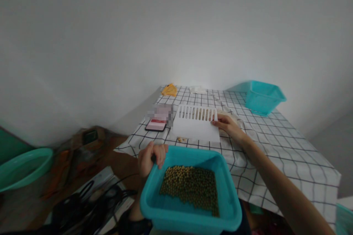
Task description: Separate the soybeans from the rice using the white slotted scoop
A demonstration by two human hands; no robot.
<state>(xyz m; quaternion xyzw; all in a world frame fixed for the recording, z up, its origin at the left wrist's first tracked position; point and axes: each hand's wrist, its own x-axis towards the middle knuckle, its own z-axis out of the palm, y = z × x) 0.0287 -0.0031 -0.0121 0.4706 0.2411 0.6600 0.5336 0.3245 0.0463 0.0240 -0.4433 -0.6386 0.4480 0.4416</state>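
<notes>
My left hand (154,156) is closed at the far left corner of a turquoise plastic basin (190,224), its fingers over the rim. A small dark spot shows between those fingers; what it is I cannot make out. Many small round yellow-green beans (190,187) lie in the basin, heaped toward its far side. Beyond it, my right hand (223,123) pinches the right edge of a white board (193,128) with a row of slots along its far end. The board lies low over the checked cloth, and some crumbs (181,139) show by its near edge.
A phone (156,125) lies left of the board on the checked tablecloth (281,150). Farther back are a yellow bag (169,90), a white cloth or tissue (197,89) and another turquoise basin (263,97). Black cables (107,198) and a green tub (26,169) are at lower left.
</notes>
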